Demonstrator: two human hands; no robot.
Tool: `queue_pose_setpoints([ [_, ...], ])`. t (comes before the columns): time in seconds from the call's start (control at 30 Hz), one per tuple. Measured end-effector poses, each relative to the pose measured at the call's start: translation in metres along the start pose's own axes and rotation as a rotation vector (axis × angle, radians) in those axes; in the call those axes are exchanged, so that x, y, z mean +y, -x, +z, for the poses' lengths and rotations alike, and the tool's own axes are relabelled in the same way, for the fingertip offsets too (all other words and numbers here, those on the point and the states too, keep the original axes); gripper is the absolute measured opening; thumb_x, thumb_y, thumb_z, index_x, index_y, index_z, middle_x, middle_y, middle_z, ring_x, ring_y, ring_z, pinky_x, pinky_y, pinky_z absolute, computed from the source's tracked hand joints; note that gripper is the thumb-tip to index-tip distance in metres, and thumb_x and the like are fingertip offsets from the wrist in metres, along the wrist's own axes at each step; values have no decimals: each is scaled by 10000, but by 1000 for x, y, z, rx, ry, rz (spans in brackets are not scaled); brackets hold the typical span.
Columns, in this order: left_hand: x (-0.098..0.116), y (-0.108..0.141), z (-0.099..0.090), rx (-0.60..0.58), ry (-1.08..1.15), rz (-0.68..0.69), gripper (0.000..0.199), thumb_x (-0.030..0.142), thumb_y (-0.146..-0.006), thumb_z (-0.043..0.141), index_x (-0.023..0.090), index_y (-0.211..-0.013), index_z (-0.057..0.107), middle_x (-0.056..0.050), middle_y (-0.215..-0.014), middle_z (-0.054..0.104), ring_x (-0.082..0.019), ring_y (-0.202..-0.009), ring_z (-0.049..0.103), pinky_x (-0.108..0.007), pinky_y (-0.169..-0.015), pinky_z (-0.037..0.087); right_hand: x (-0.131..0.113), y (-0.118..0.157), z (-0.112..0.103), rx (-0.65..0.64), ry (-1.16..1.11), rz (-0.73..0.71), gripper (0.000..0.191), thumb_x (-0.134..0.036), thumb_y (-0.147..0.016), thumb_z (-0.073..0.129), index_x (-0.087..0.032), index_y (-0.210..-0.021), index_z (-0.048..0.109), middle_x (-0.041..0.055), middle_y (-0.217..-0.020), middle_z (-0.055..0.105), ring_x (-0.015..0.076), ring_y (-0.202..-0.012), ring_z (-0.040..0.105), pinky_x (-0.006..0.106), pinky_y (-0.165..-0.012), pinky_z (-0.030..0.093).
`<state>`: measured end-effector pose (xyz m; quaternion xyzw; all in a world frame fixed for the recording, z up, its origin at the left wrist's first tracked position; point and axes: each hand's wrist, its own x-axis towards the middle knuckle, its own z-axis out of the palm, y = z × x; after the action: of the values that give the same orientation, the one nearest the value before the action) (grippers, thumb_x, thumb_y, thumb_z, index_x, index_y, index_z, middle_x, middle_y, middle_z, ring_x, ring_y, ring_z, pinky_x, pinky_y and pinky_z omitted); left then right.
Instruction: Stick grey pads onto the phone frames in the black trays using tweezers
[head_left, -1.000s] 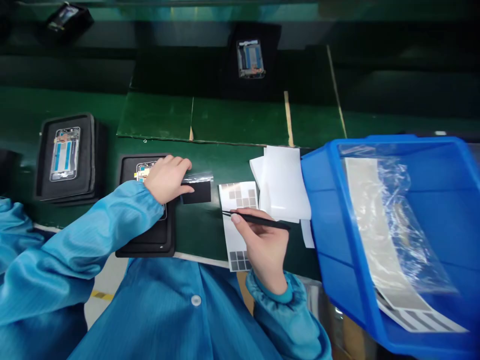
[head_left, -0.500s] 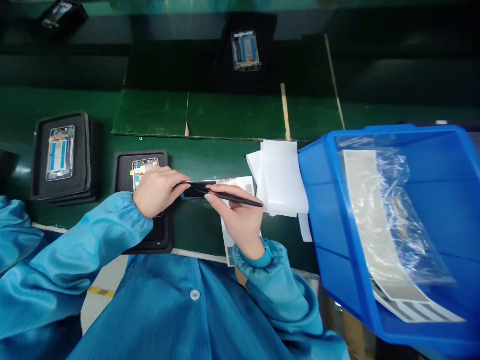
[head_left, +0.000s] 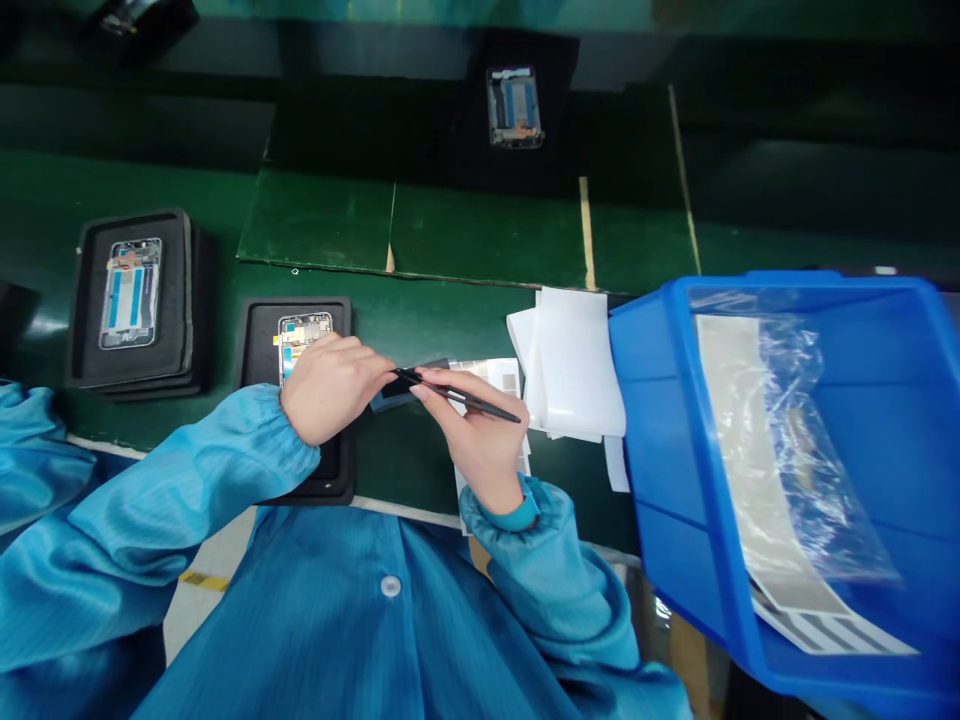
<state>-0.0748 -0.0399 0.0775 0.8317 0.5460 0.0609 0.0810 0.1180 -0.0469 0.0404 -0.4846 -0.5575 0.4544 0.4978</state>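
Note:
My left hand (head_left: 334,388) rests over a phone frame (head_left: 304,345) lying in a black foam tray (head_left: 296,312), its fingertips pinching a small dark film-covered piece (head_left: 411,385). My right hand (head_left: 469,425) holds slim black tweezers (head_left: 457,397), whose tips touch that piece next to my left fingers. Beneath my right hand lies a sheet of grey square labels (head_left: 491,373), mostly hidden by the hand. The lower part of the phone frame is hidden by my left hand and sleeve.
A blue plastic bin (head_left: 645,420) holding label strips and clear plastic stands to the right. White sheets (head_left: 570,365) lie against it. Another tray with a phone frame (head_left: 130,293) sits at the left, and a further one (head_left: 514,107) lies at the back of the green bench.
My right hand has moved up and left from the label sheet to the dark piece, bringing the tweezers to it. The sheet is now more covered, and the dark piece sits slightly lower-right of my left fingers.

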Motion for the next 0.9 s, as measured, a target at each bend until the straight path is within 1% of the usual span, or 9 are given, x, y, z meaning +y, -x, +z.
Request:
queue_pose_setpoints([
  [0.13, -3, 0, 5, 3, 28, -8, 286, 310, -1005, 496, 209, -912, 748, -56, -834, 757, -214, -806, 653, -363, -737, 428, 0, 0, 6, 39, -30, 44, 95, -285, -780, 823, -260, -867, 794, 26, -919, 812, 233, -884, 768, 411, -876, 627],
  [0.27, -4, -2, 12, -17, -13, -31, 261, 311, -996, 516, 197, -926, 740, -62, -838, 751, -221, -833, 648, -370, -762, 436, 0, -2, 11, 88, -41, 93, 122, -321, -746, 839, -246, -827, 788, 38, -885, 808, 243, -855, 768, 422, -841, 635],
  [0.33, -5, 3, 10, -5, -46, -56, 228, 320, -976, 555, 173, -1016, 724, -87, -938, 751, -251, -914, 642, -387, -798, 446, -1, -3, 12, 93, -32, 103, 127, -325, -742, 840, -244, -825, 787, 39, -880, 804, 240, -844, 767, 416, -824, 638],
  [0.43, -11, 27, -1, 52, -106, -94, 346, 348, -954, 589, 111, -1198, 647, -149, -1151, 691, -303, -1026, 602, -419, -826, 451, -2, -4, 15, 88, -3, 122, 142, -319, -740, 847, -238, -840, 787, 39, -879, 799, 237, -842, 766, 401, -800, 639],
  [0.5, -19, 52, -8, 32, -131, -104, 346, 379, -950, 589, 108, -1157, 647, -151, -1126, 674, -307, -977, 591, -423, -775, 446, -3, -5, 20, 74, 17, 153, 160, -326, -736, 854, -231, -846, 786, 41, -870, 797, 231, -818, 765, 379, -757, 638],
  [0.57, -29, 79, -10, -45, -122, -96, 301, 405, -932, 615, 131, -1049, 665, -128, -1035, 676, -295, -913, 586, -416, -738, 442, -5, -6, 29, 33, 28, 195, 180, -345, -733, 857, -225, -847, 784, 40, -845, 795, 216, -755, 758, 348, -687, 630],
  [0.67, -41, 107, -1, -115, -73, -55, 226, 348, -926, 635, 146, -1025, 662, -109, -1013, 683, -272, -909, 592, -403, -773, 463, -10, -9, 52, -50, 26, 248, 195, -363, -724, 860, -218, -826, 778, 33, -801, 790, 200, -695, 745, 328, -643, 626],
  [0.77, -45, 119, 11, -80, -15, -26, 149, 279, -939, 610, 156, -1007, 660, -96, -970, 687, -255, -870, 599, -401, -764, 484, -14, -13, 78, -119, 12, 285, 190, -340, -715, 861, -208, -816, 769, 27, -810, 792, 191, -710, 749, 321, -682, 637],
  [0.9, -39, 125, 15, -64, 54, -17, 99, 268, -914, 634, 176, -930, 666, -85, -898, 678, -254, -829, 603, -410, -737, 509, -14, -18, 102, -199, 6, 334, 113, -258, -742, 827, -199, -816, 766, 2, -776, 785, 134, -662, 723, 231, -645, 600],
])
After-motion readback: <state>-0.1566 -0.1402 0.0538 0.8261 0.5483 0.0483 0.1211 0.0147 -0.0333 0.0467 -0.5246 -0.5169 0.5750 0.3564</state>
